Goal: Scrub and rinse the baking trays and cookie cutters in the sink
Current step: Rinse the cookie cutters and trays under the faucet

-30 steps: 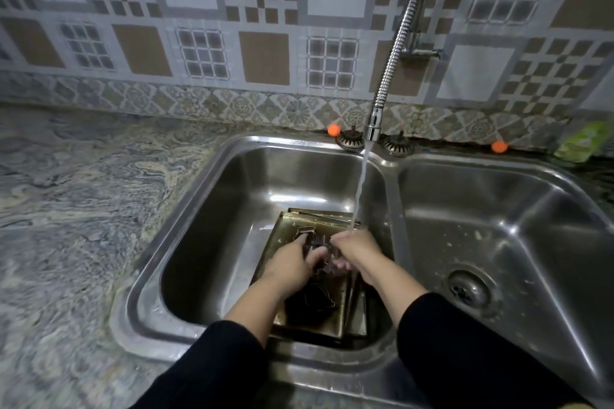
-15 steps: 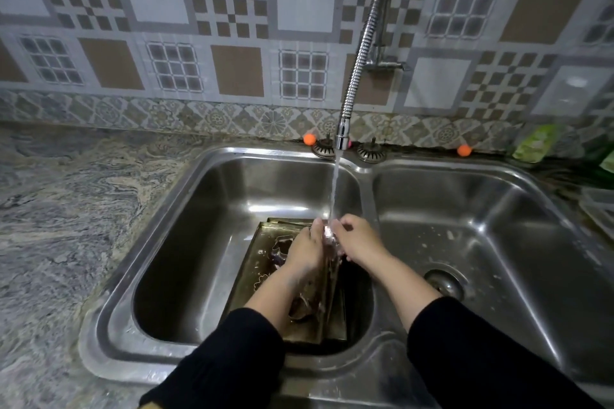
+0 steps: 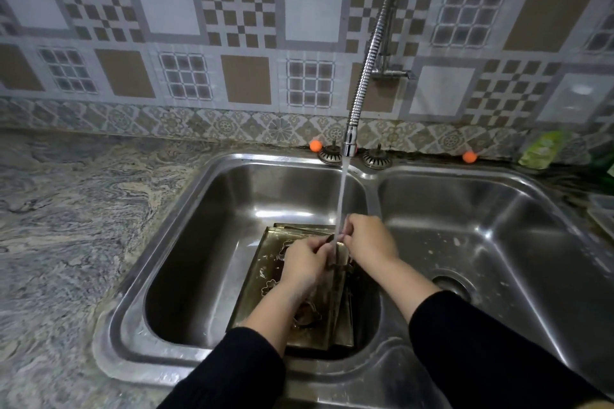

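Stacked brass-coloured baking trays [image 3: 262, 262] lie in the left basin of a double steel sink [image 3: 186, 242]. Loose cookie cutters rest on the top tray: a flower-shaped one [image 3: 270, 287] and another [image 3: 307, 315] near my left forearm. My left hand [image 3: 304, 261] and my right hand [image 3: 368, 236] meet above the trays, both pinching a small dark cookie cutter [image 3: 332, 244] that is mostly hidden by my fingers. Water from the flexible tap [image 3: 349, 143] runs straight onto it.
The right basin [image 3: 498, 226] holds only a drain [image 3: 452, 284] and soap flecks. Two sink strainers [image 3: 330, 154] and orange balls [image 3: 315, 145] sit on the back ledge. A green packet [image 3: 540, 153] leans at far right. Marbled stone counter [image 3: 66, 226] stretches left.
Both hands have risen from the tray surface with the cutter and now hold it higher under the running stream. The camera view has shifted slightly right.
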